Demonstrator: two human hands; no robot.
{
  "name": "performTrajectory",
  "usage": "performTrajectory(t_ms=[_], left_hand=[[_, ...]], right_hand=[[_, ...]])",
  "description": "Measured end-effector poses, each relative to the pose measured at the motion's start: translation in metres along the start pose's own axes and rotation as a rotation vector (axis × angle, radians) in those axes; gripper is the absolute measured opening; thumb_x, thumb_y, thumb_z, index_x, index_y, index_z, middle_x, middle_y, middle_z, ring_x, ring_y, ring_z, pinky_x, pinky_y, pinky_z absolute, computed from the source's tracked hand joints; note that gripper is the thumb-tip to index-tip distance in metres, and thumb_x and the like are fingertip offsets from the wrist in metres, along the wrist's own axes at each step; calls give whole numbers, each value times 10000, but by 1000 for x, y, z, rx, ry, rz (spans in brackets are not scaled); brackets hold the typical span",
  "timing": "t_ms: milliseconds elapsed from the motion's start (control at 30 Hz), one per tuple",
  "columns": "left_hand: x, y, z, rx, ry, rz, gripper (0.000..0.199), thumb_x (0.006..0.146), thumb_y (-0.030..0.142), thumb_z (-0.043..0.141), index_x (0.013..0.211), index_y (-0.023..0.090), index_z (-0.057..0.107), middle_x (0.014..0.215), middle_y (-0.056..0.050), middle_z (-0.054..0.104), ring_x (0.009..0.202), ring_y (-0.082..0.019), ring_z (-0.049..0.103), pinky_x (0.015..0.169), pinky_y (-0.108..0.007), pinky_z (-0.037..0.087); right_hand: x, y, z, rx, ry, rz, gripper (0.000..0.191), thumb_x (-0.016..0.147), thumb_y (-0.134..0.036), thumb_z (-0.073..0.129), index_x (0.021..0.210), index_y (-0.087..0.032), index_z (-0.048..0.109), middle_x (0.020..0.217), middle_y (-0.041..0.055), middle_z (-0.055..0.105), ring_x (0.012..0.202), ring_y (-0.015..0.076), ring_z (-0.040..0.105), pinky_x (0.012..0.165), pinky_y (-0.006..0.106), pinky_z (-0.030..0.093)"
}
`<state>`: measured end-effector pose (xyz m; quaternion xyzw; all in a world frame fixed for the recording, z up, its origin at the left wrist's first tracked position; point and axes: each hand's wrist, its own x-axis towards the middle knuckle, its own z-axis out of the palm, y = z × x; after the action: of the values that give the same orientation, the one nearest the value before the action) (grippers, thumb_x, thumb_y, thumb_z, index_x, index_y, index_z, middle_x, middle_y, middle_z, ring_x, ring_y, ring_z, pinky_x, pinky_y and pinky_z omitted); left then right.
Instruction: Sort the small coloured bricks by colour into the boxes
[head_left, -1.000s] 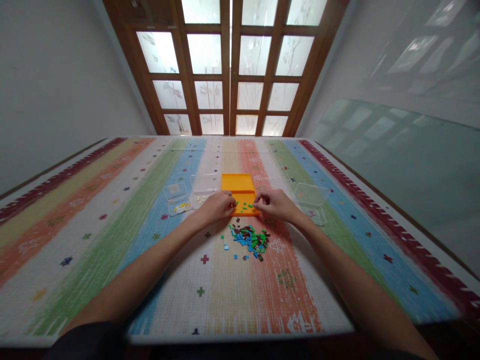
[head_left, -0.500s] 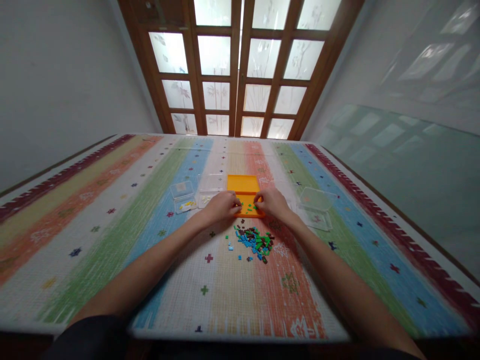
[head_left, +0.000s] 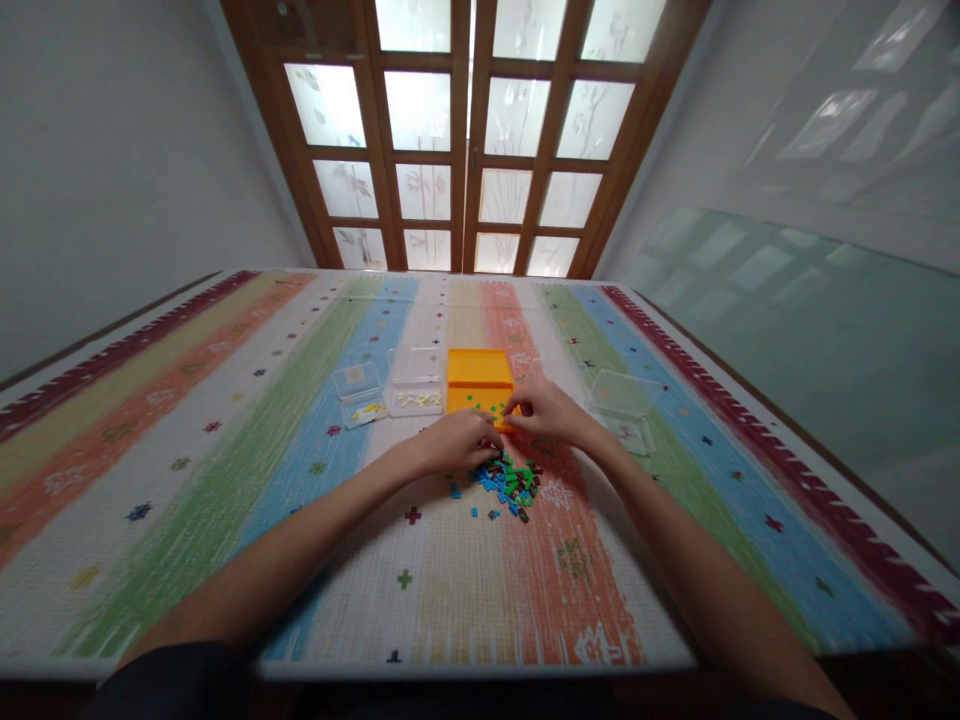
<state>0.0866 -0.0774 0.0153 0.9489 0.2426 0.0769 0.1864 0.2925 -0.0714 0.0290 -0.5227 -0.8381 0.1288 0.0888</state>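
Observation:
An orange box [head_left: 480, 367] lies with its lid folded back, several small green building blocks [head_left: 491, 408] scattered in its tray. Just in front of it is a loose pile of blue, green and brown building blocks [head_left: 511, 482]. My left hand [head_left: 461, 440] reaches down at the pile's far left edge, fingers bent and drawn together; what is between the fingertips is hidden. Over the right side of the orange tray, my right hand [head_left: 546, 408] has thumb and forefinger pinched together, and anything in the pinch is too small to name.
Left of the orange box are two open clear boxes, one with yellow pieces [head_left: 369, 411], the other with cream pieces [head_left: 420, 398]. Another open clear box [head_left: 628, 400] stands to the right. A striped cloth [head_left: 300, 560] covers the table; glass-paned doors [head_left: 472, 150] stand beyond.
My left hand has moved from the orange tray's left side down toward me, to the edge of the block pile. My right hand stays at the tray's right side. The view has shifted slightly.

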Motion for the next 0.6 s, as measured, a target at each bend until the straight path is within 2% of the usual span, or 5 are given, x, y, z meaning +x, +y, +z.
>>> performTrajectory(t_ms=[67,200,400,600], left_hand=[[1,0,3,23,-16,-24,220,902,105,592,921,175,799,893,-84,752,802,-183,669,753,-285,503],[3,0,7,37,-22,-77,216,897,131,595,920,180,804,848,-79,749,783,-190,669,730,-290,497],[3,0,11,-26,-6,-98,228,905,149,571,967,174,788,938,-80,783,850,-187,698,776,-274,500],[2,5,16,-46,26,-153,181,886,134,578,853,156,755,826,-69,753,758,-176,665,708,-271,472]], right_hand=[[-11,-1,-3,58,-87,-80,208,824,-179,636,904,-174,827,713,36,729,612,126,572,604,237,378],[-30,-4,-1,125,-198,-125,209,807,-160,628,892,-169,819,679,20,720,576,110,558,573,230,345],[-32,-4,11,140,-223,-107,218,846,-153,635,966,-161,818,779,47,770,641,126,627,622,226,391],[-30,-3,15,128,-212,-104,200,826,-135,648,921,-182,817,763,33,765,640,128,629,610,222,386]])
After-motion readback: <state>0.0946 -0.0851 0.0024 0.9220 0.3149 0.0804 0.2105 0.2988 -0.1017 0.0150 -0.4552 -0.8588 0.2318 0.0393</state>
